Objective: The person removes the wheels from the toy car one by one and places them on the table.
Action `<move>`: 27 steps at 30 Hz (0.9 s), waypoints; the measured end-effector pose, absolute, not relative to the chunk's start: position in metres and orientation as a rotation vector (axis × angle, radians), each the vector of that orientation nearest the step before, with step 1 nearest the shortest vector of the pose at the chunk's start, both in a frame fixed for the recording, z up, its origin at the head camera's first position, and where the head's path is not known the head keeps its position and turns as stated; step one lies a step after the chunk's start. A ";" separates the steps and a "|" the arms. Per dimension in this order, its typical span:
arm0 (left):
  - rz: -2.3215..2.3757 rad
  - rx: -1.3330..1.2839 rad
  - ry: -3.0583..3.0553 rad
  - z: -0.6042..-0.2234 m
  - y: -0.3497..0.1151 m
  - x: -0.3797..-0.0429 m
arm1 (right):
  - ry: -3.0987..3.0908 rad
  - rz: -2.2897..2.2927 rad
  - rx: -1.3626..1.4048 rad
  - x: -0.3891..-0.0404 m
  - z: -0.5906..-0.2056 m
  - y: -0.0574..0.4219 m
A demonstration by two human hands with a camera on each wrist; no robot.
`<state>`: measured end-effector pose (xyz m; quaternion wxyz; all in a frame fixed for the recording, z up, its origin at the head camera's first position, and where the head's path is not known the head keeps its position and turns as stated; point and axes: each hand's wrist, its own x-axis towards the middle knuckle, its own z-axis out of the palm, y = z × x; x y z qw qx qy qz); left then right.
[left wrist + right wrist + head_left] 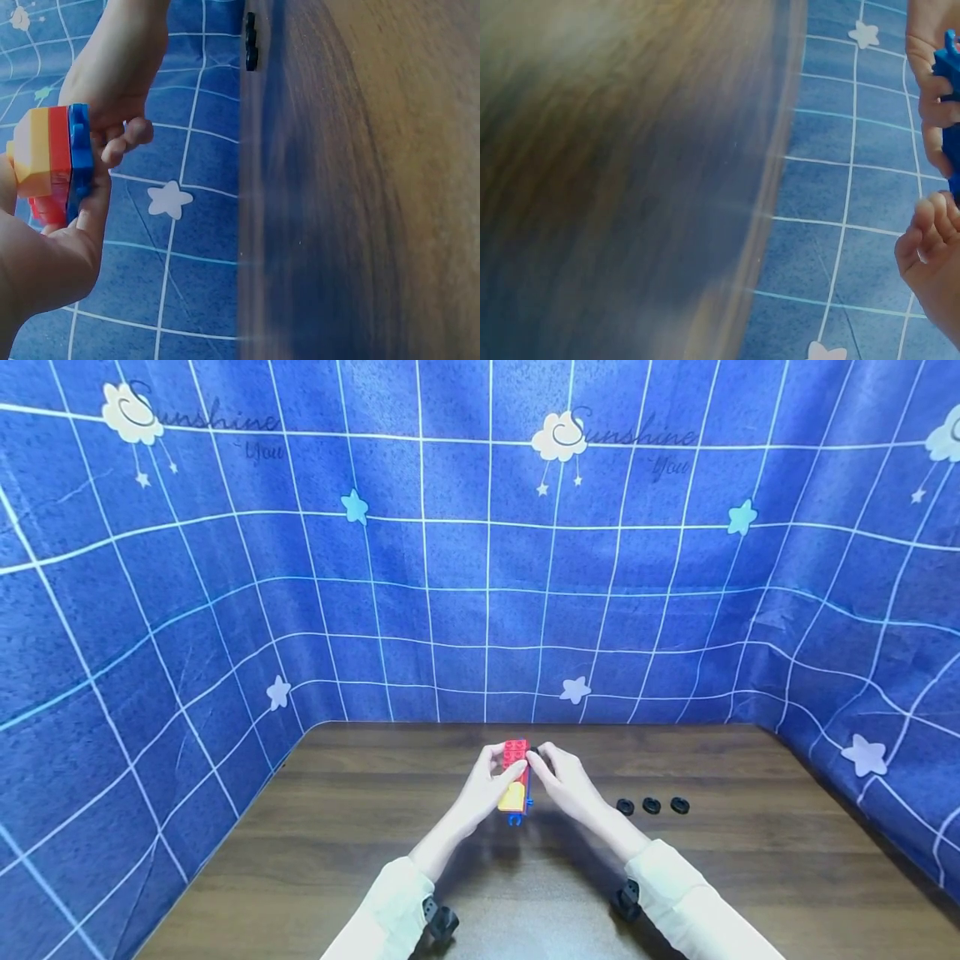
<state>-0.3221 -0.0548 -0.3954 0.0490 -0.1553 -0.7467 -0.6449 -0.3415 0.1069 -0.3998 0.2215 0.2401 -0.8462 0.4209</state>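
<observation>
My left hand (pixel 477 789) grips a toy block car (pixel 513 797) from its left side, held up off the table. The car has red studded blocks at the far end, a yellow sloped block at the near end and a blue base (pixel 950 142) with a small blue hook. At the car's far right side, my right hand (pixel 567 781) pinches a small black wheel (pixel 534 750), mostly covered by the fingers. In the left wrist view the yellow, red and blue layers (pixel 58 150) show from the end, with the right hand close behind.
Three black wheels (pixel 651 806) lie in a row on the brown wooden table (pixel 360 827), right of the hands. A blue gridded curtain (pixel 450 552) stands along the table's back and sides. Dark devices (pixel 442 922) are strapped at both wrists.
</observation>
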 end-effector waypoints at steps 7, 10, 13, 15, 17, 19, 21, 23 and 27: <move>-1.980 -0.503 -2.251 -0.374 -0.054 -0.302 | -2.330 1.223 0.664 -0.342 -0.400 0.110; -1.956 -0.507 -2.268 -0.370 -0.054 -0.296 | -2.360 1.243 0.694 -0.341 -0.400 0.110; -1.932 -0.506 -2.286 -0.368 -0.053 -0.293 | -2.380 1.212 0.700 -0.339 -0.400 0.108; -1.916 -0.508 -2.292 -0.368 -0.053 -0.293 | -2.372 1.142 0.697 -0.339 -0.401 0.107; -1.903 -0.510 -2.296 -0.372 -0.053 -0.297 | -2.362 1.057 0.691 -0.340 -0.402 0.106; -1.895 -0.510 -2.293 -0.379 -0.053 -0.304 | -2.354 0.988 0.688 -0.341 -0.403 0.105; -1.879 -0.513 -2.294 -0.386 -0.053 -0.312 | -2.350 0.922 0.691 -0.341 -0.403 0.105; -1.874 -0.508 -2.296 -0.393 -0.054 -0.318 | -2.346 0.863 0.693 -0.341 -0.404 0.104; -1.835 -0.511 -2.307 -0.393 -0.054 -0.317 | -2.319 0.748 0.722 -0.340 -0.406 0.102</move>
